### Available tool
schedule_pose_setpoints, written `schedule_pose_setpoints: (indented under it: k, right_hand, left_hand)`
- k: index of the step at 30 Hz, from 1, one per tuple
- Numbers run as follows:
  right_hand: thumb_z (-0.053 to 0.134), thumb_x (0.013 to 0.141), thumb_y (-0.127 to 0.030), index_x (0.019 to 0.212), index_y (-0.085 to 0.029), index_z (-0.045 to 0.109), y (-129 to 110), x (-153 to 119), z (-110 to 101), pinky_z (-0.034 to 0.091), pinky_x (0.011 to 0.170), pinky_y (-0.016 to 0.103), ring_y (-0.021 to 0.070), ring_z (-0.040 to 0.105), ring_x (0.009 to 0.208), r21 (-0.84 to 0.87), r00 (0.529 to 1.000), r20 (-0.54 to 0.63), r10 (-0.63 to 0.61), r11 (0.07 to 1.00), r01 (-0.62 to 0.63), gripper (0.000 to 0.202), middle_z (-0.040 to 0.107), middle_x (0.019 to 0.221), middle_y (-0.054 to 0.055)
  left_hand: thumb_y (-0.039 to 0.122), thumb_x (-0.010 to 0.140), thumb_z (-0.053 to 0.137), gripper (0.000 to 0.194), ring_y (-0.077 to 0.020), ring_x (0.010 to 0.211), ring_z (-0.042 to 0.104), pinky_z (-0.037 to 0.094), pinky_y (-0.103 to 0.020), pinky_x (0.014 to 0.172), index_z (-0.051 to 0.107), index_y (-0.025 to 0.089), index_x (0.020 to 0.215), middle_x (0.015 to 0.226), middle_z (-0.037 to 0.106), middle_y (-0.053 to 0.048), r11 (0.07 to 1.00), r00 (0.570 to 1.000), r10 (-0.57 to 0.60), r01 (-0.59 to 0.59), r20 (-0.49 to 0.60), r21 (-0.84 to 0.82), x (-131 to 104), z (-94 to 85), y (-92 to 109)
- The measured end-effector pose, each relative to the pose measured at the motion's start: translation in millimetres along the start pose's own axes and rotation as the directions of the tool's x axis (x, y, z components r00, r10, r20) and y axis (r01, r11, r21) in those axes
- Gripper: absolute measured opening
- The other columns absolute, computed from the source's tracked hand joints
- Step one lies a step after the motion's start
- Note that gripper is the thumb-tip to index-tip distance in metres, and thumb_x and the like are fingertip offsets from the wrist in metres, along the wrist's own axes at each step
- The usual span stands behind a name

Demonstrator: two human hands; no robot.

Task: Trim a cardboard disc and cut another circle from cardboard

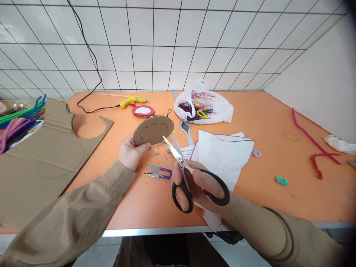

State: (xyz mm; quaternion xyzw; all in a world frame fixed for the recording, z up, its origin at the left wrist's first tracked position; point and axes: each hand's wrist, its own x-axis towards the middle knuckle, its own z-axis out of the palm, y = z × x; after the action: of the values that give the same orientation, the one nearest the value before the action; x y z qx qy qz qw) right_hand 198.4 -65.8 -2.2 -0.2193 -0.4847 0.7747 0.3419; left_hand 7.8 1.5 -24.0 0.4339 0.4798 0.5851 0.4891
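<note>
A round cardboard disc (154, 129) with a smaller circle drawn inside its edge is pinched at its lower left by my left hand (130, 150). My right hand (198, 181) has its fingers through the black handles of a pair of scissors (181, 161). The scissors' blades are parted, and their tips lie at the disc's right edge; whether they touch it I cannot tell. Below the disc, purple-handled thread snips (158, 172) rest on the orange table (130, 207). White cloth (222, 152) with dark red stitching lies behind my right hand.
A large cut cardboard sheet (36, 178) and colourful pipe cleaners (22, 122) occupy the left. Toward the wall are a yellow glue gun (132, 101) with its cord, a red-rimmed disc (143, 111) and a plastic bag (219, 111) of threads. Pink (311, 135) and red pipe cleaners (317, 167) lie at right.
</note>
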Motion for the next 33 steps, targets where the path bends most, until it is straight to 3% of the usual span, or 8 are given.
schedule_pose_setpoints:
  k: [5,10,18,20,23,25,29,33]
  right_hand:
    - [0.057,0.079,-0.063,0.082,-0.019,0.050,-3.3,0.9,2.5,0.029,0.045,0.024,0.0116,0.046,0.047,-0.031,0.998,-0.050,-0.025,0.999,0.024,0.045,0.059,0.053,0.000]
    - [0.063,0.071,-0.070,0.086,-0.020,0.050,0.3,6.7,-0.1,0.032,0.046,0.023,0.0124,0.051,0.053,-0.189,0.959,-0.212,-0.189,0.971,0.150,0.054,0.063,0.060,0.002]
    - [0.063,0.075,-0.066,0.088,-0.021,0.052,-5.9,7.9,-4.1,0.040,0.048,0.025,0.0129,0.054,0.054,-0.358,0.919,-0.226,-0.322,0.905,0.229,0.049,0.066,0.066,0.003]
    - [0.069,0.075,-0.055,0.085,-0.022,0.053,-14.5,7.4,-1.9,0.043,0.052,0.028,0.0136,0.054,0.056,-0.484,0.846,-0.329,-0.419,0.844,0.230,0.038,0.064,0.066,0.001]
    - [0.072,0.077,-0.038,0.086,-0.025,0.054,-30.1,6.6,-3.2,0.046,0.063,0.033,0.0159,0.056,0.065,-0.631,0.640,-0.463,-0.613,0.735,0.248,0.023,0.063,0.074,0.001]
    - [0.071,0.077,-0.033,0.087,-0.026,0.054,-39.5,5.4,-9.3,0.046,0.063,0.033,0.0165,0.056,0.065,-0.685,0.568,-0.489,-0.663,0.694,0.221,0.021,0.063,0.076,0.001]
    - [0.070,0.076,-0.042,0.090,-0.024,0.056,-50.2,3.5,-26.5,0.033,0.049,0.028,0.0140,0.045,0.048,-0.704,0.772,-0.468,-0.431,0.710,-0.031,0.027,0.045,0.051,-0.007]
    - [0.076,0.070,-0.042,0.095,-0.023,0.057,-52.2,9.5,-34.1,0.029,0.051,0.026,0.0137,0.043,0.050,-0.874,0.863,-0.405,-0.301,0.404,-0.269,0.036,0.047,0.052,-0.007]
  left_hand:
    - [0.017,0.052,0.079,0.022,-0.0172,0.063,0.065,0.054,-0.030,0.062,0.072,0.016,0.073,0.068,0.072,-0.001,0.998,0.998,0.055,-0.054,-0.030,0.028,-1.3,0.6,4.2]
    - [0.020,0.059,0.076,0.020,-0.0226,0.082,0.068,0.055,-0.033,0.074,0.077,0.018,0.079,0.080,0.076,-0.002,0.979,0.988,0.155,-0.150,-0.024,0.139,-3.3,-0.1,4.6]
    - [0.023,0.059,0.080,0.018,-0.0218,0.077,0.069,0.054,-0.032,0.072,0.076,0.016,0.075,0.073,0.075,-0.005,0.987,0.993,0.118,-0.118,0.001,0.110,-2.3,-1.0,2.0]
    - [0.023,0.057,0.082,0.022,-0.0229,0.076,0.070,0.055,-0.032,0.069,0.076,0.015,0.078,0.073,0.075,-0.006,0.997,0.998,0.064,-0.065,0.014,0.029,-3.4,0.1,4.8]
    - [0.019,0.055,0.083,0.029,-0.0251,0.072,0.072,0.056,-0.034,0.064,0.076,0.015,0.083,0.074,0.075,-0.008,0.994,0.994,-0.043,0.053,0.103,-0.098,-5.8,0.0,9.8]
    - [0.016,0.056,0.081,0.030,-0.0262,0.070,0.072,0.057,-0.034,0.062,0.075,0.015,0.085,0.076,0.076,-0.008,0.976,0.975,-0.114,0.145,0.191,-0.162,-7.2,-1.4,12.3]
    - [0.013,0.059,0.075,0.024,-0.0234,0.066,0.072,0.057,-0.029,0.058,0.076,0.014,0.083,0.075,0.076,-0.009,0.933,0.920,-0.216,0.293,0.327,-0.208,-8.4,-3.8,14.5]
    - [0.014,0.055,0.072,0.019,-0.0178,0.054,0.068,0.052,-0.022,0.046,0.075,0.013,0.073,0.065,0.073,-0.008,0.900,0.888,-0.240,0.355,0.392,-0.254,-5.8,-3.6,15.9]
